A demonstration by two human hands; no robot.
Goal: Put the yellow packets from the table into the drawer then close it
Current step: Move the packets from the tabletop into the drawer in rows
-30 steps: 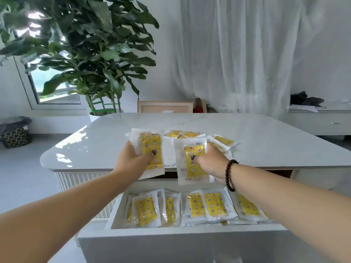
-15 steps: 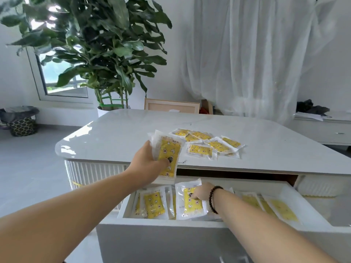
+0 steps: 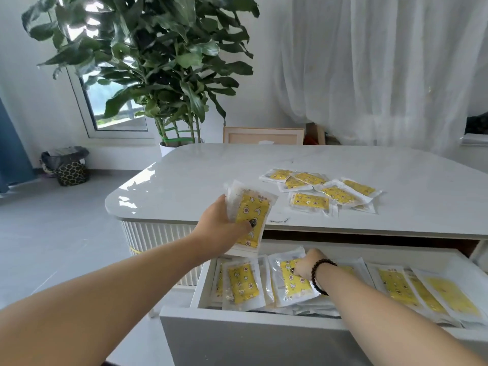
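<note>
My left hand (image 3: 220,229) grips a small stack of yellow packets (image 3: 252,216) upright above the table's front edge, just over the open drawer's left end. Inside the white drawer (image 3: 264,322), my right hand (image 3: 306,264), with a black bead bracelet on the wrist, pinches a yellow packet (image 3: 293,282) that lies on the others. Several yellow packets (image 3: 241,282) fill the drawer from left to right. More yellow packets (image 3: 326,192) lie in a loose pile on the white table (image 3: 200,175), beyond and to the right of my left hand.
A tall potted plant (image 3: 158,67) stands behind the table's far left corner. A wooden frame (image 3: 264,134) leans at the table's far side, before white curtains (image 3: 369,70). A lined bin (image 3: 67,165) sits on the floor at left. The drawer front juts toward me.
My right hand has moved its packet from above the table edge down into the drawer. My left hand has stayed over the table edge with its packets. The camera has turned left.
</note>
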